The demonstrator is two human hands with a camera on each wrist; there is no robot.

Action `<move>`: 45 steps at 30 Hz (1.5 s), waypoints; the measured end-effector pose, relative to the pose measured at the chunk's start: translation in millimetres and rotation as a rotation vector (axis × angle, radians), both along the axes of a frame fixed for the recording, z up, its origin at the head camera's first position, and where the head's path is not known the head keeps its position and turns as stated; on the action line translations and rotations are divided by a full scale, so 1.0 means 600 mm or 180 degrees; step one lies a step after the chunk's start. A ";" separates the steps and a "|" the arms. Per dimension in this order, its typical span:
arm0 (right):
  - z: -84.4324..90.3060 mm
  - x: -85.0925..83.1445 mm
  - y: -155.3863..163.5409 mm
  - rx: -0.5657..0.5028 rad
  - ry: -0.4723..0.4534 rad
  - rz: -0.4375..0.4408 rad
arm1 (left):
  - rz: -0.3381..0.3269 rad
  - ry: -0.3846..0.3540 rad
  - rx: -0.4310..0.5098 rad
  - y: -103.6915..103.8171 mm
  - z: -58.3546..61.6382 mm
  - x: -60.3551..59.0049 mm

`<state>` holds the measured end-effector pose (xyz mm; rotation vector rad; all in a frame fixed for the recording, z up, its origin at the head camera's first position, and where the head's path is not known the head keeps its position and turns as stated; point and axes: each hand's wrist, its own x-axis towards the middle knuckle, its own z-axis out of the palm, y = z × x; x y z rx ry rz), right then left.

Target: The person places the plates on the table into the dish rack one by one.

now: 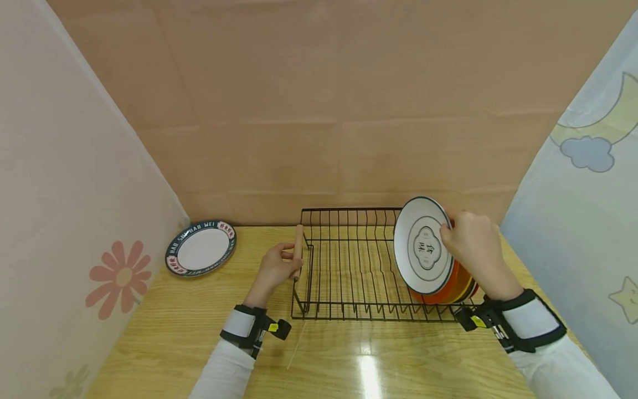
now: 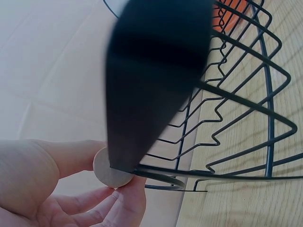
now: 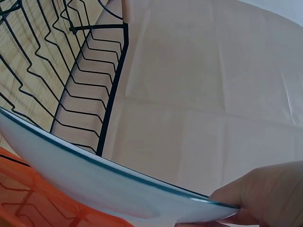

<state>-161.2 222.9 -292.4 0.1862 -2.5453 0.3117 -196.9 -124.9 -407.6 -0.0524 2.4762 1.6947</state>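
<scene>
A black wire dish rack (image 1: pixel 349 303) stands on the wooden table. My left hand (image 1: pixel 276 265) grips the round wooden handle (image 1: pixel 298 252) at its left end, thumb and fingers around it in the left wrist view. My right hand (image 1: pixel 473 246) pinches the right rim of a white plate (image 1: pixel 408 249) with a dark rim line and a printed emblem. That plate is tilted, its face toward the left, over the rack's right part. Just behind it are an orange plate (image 1: pixel 456 282) and other coloured rims, partly hidden by the white plate and my right hand.
A white plate with a dark lettered border (image 1: pixel 228 246) lies on the table (image 1: pixel 164 332) at the far left. A tan backdrop (image 1: pixel 319 111) rises behind the rack, and printed side panels (image 1: pixel 124 210) flank both sides.
</scene>
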 end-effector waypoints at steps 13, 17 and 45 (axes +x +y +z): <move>-0.006 -0.001 0.003 0.0045 -0.0072 -0.0061 | -0.0001 0.0020 -0.0031 0.003 0.002 0.003; -0.009 -0.003 0.003 0.0055 -0.0051 -0.0063 | 0.0008 0.0013 -0.0032 0.003 0.002 0.003; -0.021 -0.003 0.002 0.0011 -0.0135 -0.0111 | 0.0012 0.0018 -0.0026 0.004 0.002 0.004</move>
